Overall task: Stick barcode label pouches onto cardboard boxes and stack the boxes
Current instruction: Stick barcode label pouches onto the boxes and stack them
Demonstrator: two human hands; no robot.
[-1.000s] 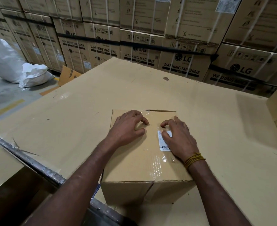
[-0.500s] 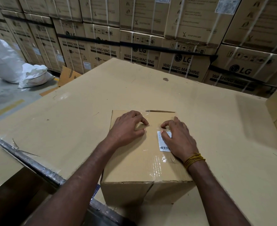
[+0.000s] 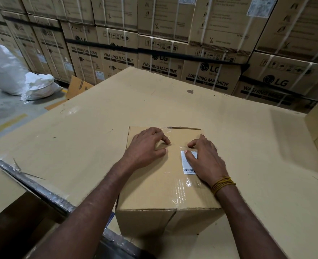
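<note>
**Both hands pressing label pouch on box top**

Small brown cardboard box [image 3: 165, 184] sits at the near edge of a large flat cardboard-covered worktop [image 3: 229, 128], its top seam taped with clear glossy tape. A clear plastic pouch holding a white barcode label [image 3: 187, 165] lies on the box top, right of the seam; the barcode end points toward the box's near edge.

Left hand [image 3: 147, 146] rests on the box top, left of the label, fingers bent, tips down on the cardboard, nothing held in its grip. Right hand [image 3: 205, 157] covers the label's right side, thumb and fingertips pressing on the pouch, no closed grip round it. Yellow thread band [image 3: 222, 184] on the right wrist.

Beyond the box: a wall of stacked brown washing-machine cartons [image 3: 160, 58]. Far left of the box: white sacks [image 3: 14, 75] on the grey floor.
</note>
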